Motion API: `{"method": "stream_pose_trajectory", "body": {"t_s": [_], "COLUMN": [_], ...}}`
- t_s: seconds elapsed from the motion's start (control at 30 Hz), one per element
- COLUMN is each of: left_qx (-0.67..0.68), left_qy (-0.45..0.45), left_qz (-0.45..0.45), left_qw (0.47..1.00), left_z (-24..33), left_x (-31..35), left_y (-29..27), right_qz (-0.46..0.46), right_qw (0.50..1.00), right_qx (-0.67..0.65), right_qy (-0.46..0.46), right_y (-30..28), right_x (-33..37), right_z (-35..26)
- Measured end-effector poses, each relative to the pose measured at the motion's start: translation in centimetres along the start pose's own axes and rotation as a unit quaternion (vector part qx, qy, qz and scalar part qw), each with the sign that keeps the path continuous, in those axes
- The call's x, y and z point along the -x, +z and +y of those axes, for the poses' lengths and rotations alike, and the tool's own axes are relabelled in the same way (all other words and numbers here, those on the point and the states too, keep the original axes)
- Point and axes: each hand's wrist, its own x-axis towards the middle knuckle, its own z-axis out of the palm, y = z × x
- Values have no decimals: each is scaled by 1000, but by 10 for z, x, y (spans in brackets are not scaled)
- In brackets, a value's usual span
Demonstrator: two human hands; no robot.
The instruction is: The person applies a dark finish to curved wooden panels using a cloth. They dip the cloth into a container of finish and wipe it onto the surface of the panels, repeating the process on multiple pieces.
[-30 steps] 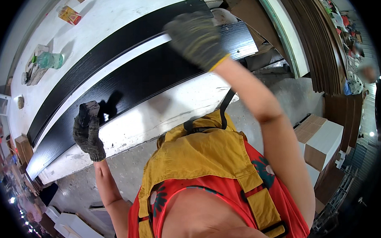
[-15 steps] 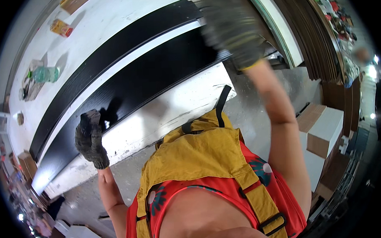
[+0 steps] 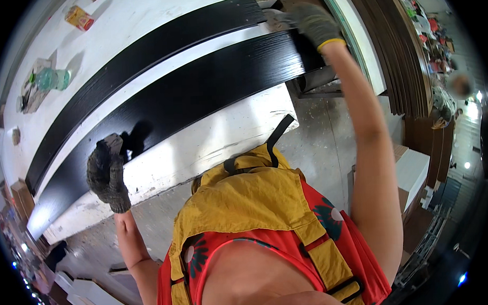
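A long black board [image 3: 199,89] with a wood-grain sheen lies across the white table [image 3: 211,127]. A second, narrower black board [image 3: 144,54] lies beyond it, roughly parallel. My left hand [image 3: 107,170], in a dark grey knit glove, is closed at the near board's front edge, toward its left part. A small greyish, flat-faced shape shows at its fingers; I cannot make out what it is. My right hand [image 3: 316,26], gloved with a yellow cuff, is at the near board's far right end. Its fingers are blurred and partly hidden.
A green-tinted bottle [image 3: 52,78] and a yellow-and-red can [image 3: 79,18] stand on the table's far left. Stacked brown panels [image 3: 385,45] rise at the right beside a white panel [image 3: 358,41]. Cartons [image 3: 411,171] sit at the lower right.
My right hand has moved a little, uncovering more of the near board's right end. My left hand stays closed at the front edge. The whole view has shifted slightly.
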Motion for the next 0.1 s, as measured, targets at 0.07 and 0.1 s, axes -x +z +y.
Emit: {"method": "stream_pose_trajectory", "body": {"t_s": [0.07, 0.1], "left_qx": [37, 46], "left_qy": [-26, -22], "left_qz": [27, 17], "left_qw": [999, 999], "left_z": [-1, -7], "left_x": [7, 8], "left_y": [-4, -5], "right_qz": [-260, -252], "right_qw": [951, 955], "right_qx": [-110, -110], "right_qy": [124, 111], "right_y": [-93, -90], "right_x": [-33, -47], "right_z": [5, 4]}}
